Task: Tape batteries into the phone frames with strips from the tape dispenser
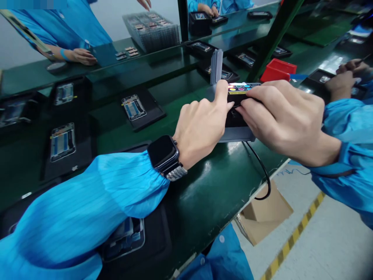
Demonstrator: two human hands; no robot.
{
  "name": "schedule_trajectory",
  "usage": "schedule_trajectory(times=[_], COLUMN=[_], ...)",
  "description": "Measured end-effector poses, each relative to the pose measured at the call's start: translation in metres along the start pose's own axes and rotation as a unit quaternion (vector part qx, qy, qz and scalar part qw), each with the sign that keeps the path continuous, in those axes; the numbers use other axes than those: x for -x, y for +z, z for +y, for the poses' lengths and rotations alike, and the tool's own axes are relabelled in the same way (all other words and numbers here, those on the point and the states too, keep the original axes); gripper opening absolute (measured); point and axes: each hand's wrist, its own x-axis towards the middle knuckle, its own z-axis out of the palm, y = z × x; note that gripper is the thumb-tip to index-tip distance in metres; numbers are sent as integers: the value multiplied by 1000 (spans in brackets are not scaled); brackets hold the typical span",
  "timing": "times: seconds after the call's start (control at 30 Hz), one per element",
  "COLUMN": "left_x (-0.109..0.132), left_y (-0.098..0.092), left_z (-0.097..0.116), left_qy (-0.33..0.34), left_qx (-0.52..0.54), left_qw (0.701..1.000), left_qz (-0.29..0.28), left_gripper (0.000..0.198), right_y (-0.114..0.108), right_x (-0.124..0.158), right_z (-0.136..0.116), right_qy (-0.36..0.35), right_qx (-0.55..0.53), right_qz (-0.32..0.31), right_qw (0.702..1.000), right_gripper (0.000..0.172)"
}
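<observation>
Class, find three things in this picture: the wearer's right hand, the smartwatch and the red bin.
Right hand point(287, 116): head view, back of the hand.
Smartwatch point(163, 153): head view, dark screen.
Red bin point(274, 74): head view, near wall.

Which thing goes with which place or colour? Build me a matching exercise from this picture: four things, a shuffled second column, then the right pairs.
Things
1. Device with coloured dots
2. Smartwatch
3. Cardboard box
4. Bin

Places and colours
A. On the floor, beside the striped tape
B. Red
C. At the fingers of the left hand and the right hand
D. Worn on the left wrist

Right pairs: 1-C, 2-D, 3-A, 4-B
</observation>
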Motion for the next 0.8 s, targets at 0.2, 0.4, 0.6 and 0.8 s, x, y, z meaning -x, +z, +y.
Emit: schedule_trajectory(times=[0.2,0.4,0.6,0.8], left_x=[0,-1,0,-1], left_y=[-3,-4,-5,-8], left_z=[1,0,2,2], left_qy=[9,5,5,8], left_qx=[54,110,108,112], left_qw=[998,994,994,993], left_qz=[-8,-28,-21,-31], left_gripper=[53,60,56,54], right_y=[-13,-15,-19,-16], right_x=[-12,-14,-12,-5], right_z=[3,1,3,5], right_qy=[-57,-24,-19,-16], right_qx=[72,90,87,54], right_qz=[-69,-117,-105,-45], right_qw=[993,989,990,997], right_gripper=[27,31,32,25])
